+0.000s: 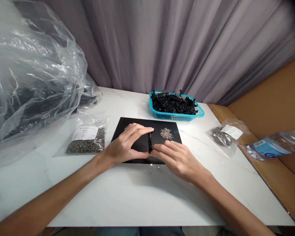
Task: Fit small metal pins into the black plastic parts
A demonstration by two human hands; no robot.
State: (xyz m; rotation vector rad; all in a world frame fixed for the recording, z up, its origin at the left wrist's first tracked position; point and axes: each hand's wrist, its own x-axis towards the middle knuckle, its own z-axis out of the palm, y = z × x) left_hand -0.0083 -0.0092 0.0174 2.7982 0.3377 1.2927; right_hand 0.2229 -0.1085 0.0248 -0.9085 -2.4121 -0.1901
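Observation:
A narrow black plastic part (149,141) stands lengthwise over the black mat (140,153). My left hand (127,142) grips it by both ends, fingers at the far end and thumb at the near end. My right hand (173,157) has its fingers pinched together at the part's near end; whether something small is between them is hidden. On the mat, a heap of small metal screws (166,133) lies just beyond my right hand. Some more metal bits show behind my left fingers, mostly covered.
Behind the mat, a turquoise basket (177,117) holds many black plastic parts. Labelled bags of small metal pieces lie left (86,141) and right (222,136). A large clear plastic bag (39,72) fills the left. A bottle (272,144) lies by the cardboard (272,95) at right.

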